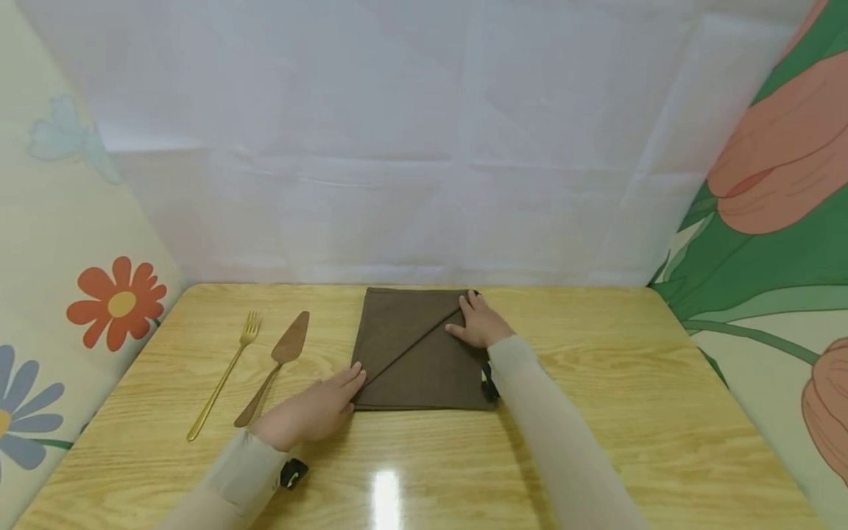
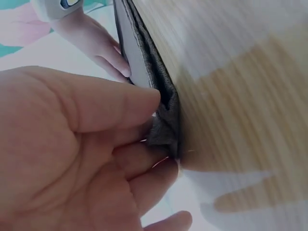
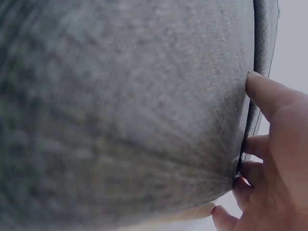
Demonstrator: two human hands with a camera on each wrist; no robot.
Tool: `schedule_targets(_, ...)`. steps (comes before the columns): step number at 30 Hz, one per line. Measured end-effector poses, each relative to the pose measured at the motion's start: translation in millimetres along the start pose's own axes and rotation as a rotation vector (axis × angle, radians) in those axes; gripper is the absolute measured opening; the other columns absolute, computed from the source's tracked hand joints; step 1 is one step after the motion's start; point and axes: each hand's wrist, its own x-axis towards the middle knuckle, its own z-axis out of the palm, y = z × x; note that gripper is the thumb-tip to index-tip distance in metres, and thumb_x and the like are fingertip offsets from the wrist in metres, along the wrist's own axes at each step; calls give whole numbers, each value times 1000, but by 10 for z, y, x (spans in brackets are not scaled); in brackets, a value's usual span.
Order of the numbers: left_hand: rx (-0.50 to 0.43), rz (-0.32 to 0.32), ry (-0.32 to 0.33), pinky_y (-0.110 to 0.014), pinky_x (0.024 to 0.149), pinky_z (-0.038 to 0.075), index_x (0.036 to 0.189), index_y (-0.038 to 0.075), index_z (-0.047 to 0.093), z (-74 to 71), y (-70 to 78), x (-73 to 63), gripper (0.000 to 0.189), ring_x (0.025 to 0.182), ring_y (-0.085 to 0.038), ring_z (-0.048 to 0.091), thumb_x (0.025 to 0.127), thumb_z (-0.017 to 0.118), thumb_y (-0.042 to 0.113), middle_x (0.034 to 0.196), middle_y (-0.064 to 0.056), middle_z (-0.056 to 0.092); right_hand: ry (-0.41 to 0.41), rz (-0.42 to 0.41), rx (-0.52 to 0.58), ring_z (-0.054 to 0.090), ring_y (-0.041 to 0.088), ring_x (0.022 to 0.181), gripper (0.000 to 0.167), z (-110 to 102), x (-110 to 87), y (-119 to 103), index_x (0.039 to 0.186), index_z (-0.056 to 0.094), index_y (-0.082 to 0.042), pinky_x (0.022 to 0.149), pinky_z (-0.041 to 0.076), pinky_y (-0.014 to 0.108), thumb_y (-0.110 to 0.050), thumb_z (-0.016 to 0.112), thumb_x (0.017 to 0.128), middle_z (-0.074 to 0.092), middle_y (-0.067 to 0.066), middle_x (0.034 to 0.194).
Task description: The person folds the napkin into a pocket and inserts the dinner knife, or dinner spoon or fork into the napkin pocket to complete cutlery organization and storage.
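A dark brown cloth napkin (image 1: 424, 375) lies folded into a square on the wooden table, with a diagonal fold edge running from its near left corner to its far right corner. At the near left corner rest the fingers of my left hand (image 1: 314, 408); the left wrist view shows its thumb beside the layered edge of the napkin (image 2: 137, 53). My right hand (image 1: 483, 325) lies on the far right corner, fingers spread. In the right wrist view its thumb and fingertips touch the napkin (image 3: 144, 96) along the diagonal fold.
Left of the napkin, a gold fork (image 1: 225, 383) and a copper-coloured cake server (image 1: 281, 353) lie side by side, the server's handle close to my left wrist. A white cloth backdrop (image 1: 424, 147) hangs behind the table (image 1: 629, 412). Flower-patterned panels (image 1: 762, 294) flank it.
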Motion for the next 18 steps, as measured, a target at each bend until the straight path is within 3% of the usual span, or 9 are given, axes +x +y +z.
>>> schedule_targets(5, -16, 24, -2, -76, 107, 25, 148, -15, 36, 23, -11, -39, 51, 144, -51, 27, 103, 52, 2, 158, -35, 24, -5, -12, -33, 9, 37, 154, 70, -15, -44, -25, 160, 19, 0, 125, 15, 45, -40, 44, 109, 11, 22, 167)
schedule_targets(10, -63, 31, -10, -73, 109, 26, 148, -17, 34, 35, -39, -44, 53, 144, -54, 26, 103, 51, 3, 158, -37, 22, -67, -80, -70, 11, 33, 155, 62, -28, -138, -183, 161, 23, -5, 124, 15, 51, -33, 45, 110, 16, 15, 168)
schedule_targets(14, -114, 33, -11, -68, 113, 26, 149, -16, 33, 28, -74, -56, 55, 144, -54, 25, 103, 52, 6, 158, -38, 20, -115, -127, -118, 11, 25, 155, 63, -2, -258, -348, 163, 23, -15, 123, 12, 56, -40, 44, 109, 14, 6, 169)
schedule_targets(18, -116, 53, 3, -65, 114, 27, 149, -16, 33, 21, -89, -53, 55, 143, -54, 26, 103, 53, 7, 158, -38, 21, -138, -179, -149, 13, 20, 155, 64, 35, -380, -485, 163, 22, -19, 124, 9, 53, -45, 43, 108, 13, 3, 169)
